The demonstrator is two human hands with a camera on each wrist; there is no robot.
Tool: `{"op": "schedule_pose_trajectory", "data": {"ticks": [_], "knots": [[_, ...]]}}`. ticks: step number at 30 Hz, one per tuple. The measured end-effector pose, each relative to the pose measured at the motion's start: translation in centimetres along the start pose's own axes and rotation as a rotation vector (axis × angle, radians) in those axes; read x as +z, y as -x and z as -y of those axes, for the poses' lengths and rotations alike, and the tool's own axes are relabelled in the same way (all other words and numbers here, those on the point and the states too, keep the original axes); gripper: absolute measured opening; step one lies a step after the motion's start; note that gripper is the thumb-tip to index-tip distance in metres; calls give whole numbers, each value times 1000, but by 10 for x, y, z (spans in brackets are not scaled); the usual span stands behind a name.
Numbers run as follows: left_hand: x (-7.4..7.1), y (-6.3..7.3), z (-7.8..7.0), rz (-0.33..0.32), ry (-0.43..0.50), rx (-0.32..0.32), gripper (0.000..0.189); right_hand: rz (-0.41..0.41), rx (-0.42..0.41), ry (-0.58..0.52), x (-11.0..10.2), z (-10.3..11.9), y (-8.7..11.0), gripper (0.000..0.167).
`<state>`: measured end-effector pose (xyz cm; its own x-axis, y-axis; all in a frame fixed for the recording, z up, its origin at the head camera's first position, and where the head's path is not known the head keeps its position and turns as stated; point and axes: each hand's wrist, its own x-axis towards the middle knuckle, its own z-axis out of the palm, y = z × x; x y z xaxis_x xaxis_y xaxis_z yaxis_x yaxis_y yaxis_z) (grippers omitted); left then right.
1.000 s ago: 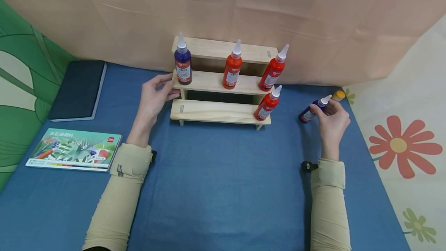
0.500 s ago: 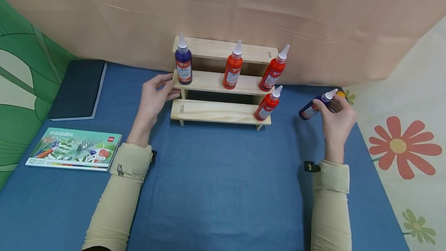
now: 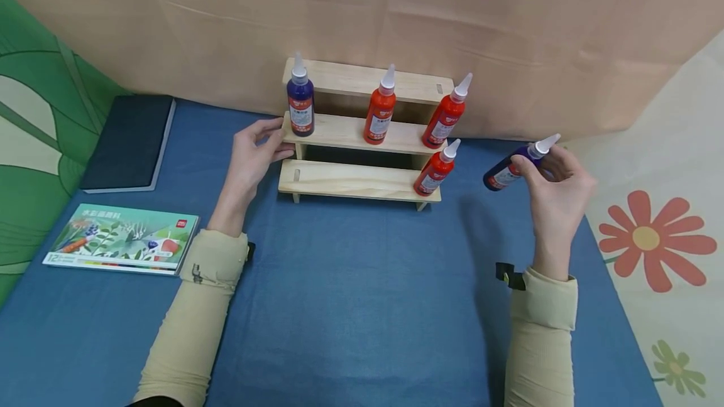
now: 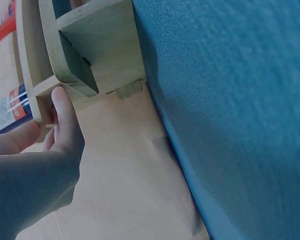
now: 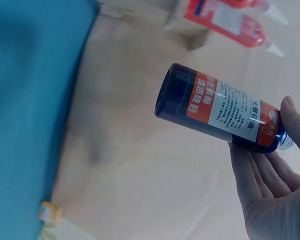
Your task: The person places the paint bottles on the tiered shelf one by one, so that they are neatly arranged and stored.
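My right hand (image 3: 560, 200) grips a dark blue glue-style squeeze bottle (image 3: 504, 174) near its white nozzle cap, tilted and held above the table. In the right wrist view the bottle (image 5: 217, 107) shows its orange and white label, with thumb and fingers around its neck end. My left hand (image 3: 257, 149) pinches the left end of the middle tier of a stepped wooden rack (image 3: 339, 130). On that tier stand another dark blue bottle (image 3: 301, 105), a red bottle (image 3: 380, 115) and a second red bottle (image 3: 445, 121). A third red bottle (image 3: 433, 173) stands on the bottom tier's right end.
A dark notebook (image 3: 129, 143) and a green illustrated paint box (image 3: 121, 237) lie on the blue tablecloth (image 3: 362, 294) at the left. A small yellow object (image 5: 50, 212) sits near the cloth's edge in the right wrist view. A tan backdrop (image 3: 362, 11) hangs behind the rack.
My right hand has moved right and lifted the dark blue bottle away from the table, its shadow now farther from it. The left hand stays at the rack.
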<state>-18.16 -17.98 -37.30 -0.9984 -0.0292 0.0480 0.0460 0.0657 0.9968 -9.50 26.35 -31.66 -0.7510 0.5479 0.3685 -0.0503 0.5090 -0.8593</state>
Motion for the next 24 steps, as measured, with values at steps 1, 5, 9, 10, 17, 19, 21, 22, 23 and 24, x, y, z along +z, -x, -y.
{"op": "schedule_pose_trajectory", "data": {"ticks": [1,5,9,10,17,19,21,22,23,24], "knots": [[0,0,0,0,0,0,41,-2,-9,-22,-1,4,2,42],[-1,0,0,2,-10,1,41,-6,-59,-77,-5,20,9,39],[-1,0,0,6,-14,6,41,-4,-108,-77,-7,34,18,39],[-1,0,0,7,-14,8,41,-1,-117,-73,-8,38,20,39],[0,0,-1,9,-10,4,41,45,-160,-30,-4,56,33,39],[0,1,-1,8,-14,1,41,64,-171,-17,-1,58,36,39],[0,1,0,7,-18,0,41,81,-176,-8,3,61,39,40],[0,1,0,6,-18,0,41,88,-181,-3,5,63,40,41],[0,1,0,6,-17,2,41,96,-184,0,7,65,41,41],[0,1,0,5,-16,3,41,105,-185,2,9,67,42,41]]}}
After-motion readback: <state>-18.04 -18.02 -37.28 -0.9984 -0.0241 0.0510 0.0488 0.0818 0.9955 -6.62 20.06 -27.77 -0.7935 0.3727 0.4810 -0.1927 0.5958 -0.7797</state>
